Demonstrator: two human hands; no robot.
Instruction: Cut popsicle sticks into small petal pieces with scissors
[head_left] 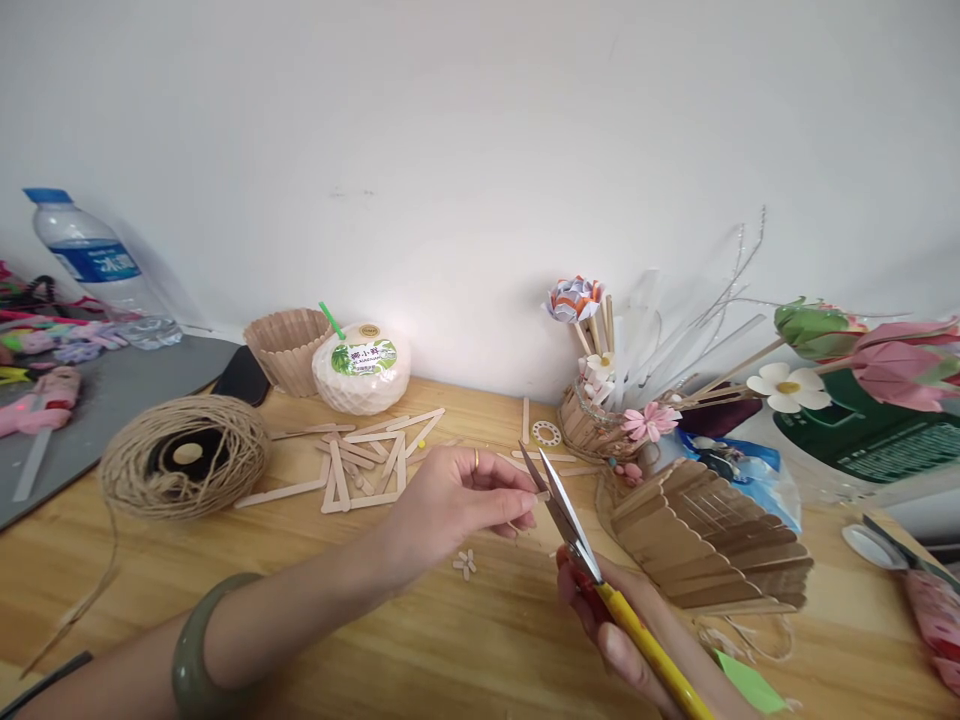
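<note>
Just above the middle of the wooden table (420,640), a small piece of stick (541,494) sits between the parted blades of the scissors (570,525), pinched at its near end by the fingertips of the left hand (457,500). That hand wears a ring, and a green bangle (196,640) circles its wrist. The right hand (637,625) is wrapped around the yellow handle of the scissors (the blades point up and away from the person), fingers closed on the grips.

Directly below the left hand lie a few tiny cut bits (465,564) on the bare wood. Just right of the scissors a fan-shaped piece made of glued sticks (712,540) lies tilted on the table. Behind the hands a loose scatter of craft sticks (360,460) is spread flat, with a coil of twine (184,455) to its left. Further back stand a small stick basket (289,345) and a white coconut drink (361,368) touching it, and a jar of paper flowers (600,400) sits to the right. A water bottle (94,265) stands at the far left.
</note>
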